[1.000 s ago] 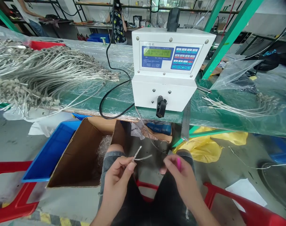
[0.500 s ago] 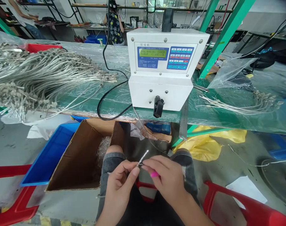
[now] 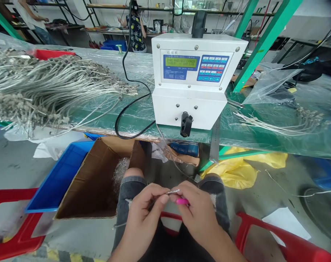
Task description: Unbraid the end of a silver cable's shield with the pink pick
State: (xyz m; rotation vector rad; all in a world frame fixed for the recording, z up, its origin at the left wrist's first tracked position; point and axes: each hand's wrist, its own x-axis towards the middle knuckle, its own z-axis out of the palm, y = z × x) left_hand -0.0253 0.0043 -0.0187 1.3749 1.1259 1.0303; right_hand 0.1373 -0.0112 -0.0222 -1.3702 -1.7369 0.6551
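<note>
My left hand (image 3: 147, 214) pinches a thin silvery wire end (image 3: 173, 191) between thumb and forefinger, above my lap. Close against its right side, my right hand (image 3: 196, 209) has its fingers closed around a small pink item (image 3: 182, 201), with its fingertips at the wire's tip. A bit of grey cable (image 3: 120, 225) shows left of my left wrist. Beyond the hands, a white machine (image 3: 187, 91) with a lit display and blue keypad stands on the green bench, a black clamp-like part (image 3: 186, 124) on its front.
Bundled white cables (image 3: 59, 87) cover the bench's left side; a smaller bunch (image 3: 285, 125) lies right. An open cardboard box (image 3: 86, 182) and blue tray (image 3: 55, 174) stand left of my knees. Yellow bags (image 3: 236, 173) lie beneath the bench. A metal ruler (image 3: 215, 140) overhangs its edge. Two people are behind.
My hands have come closer together, and the wire end has tilted from pointing up to nearly level, its tip now at my right fingers. The view has shifted slightly.
</note>
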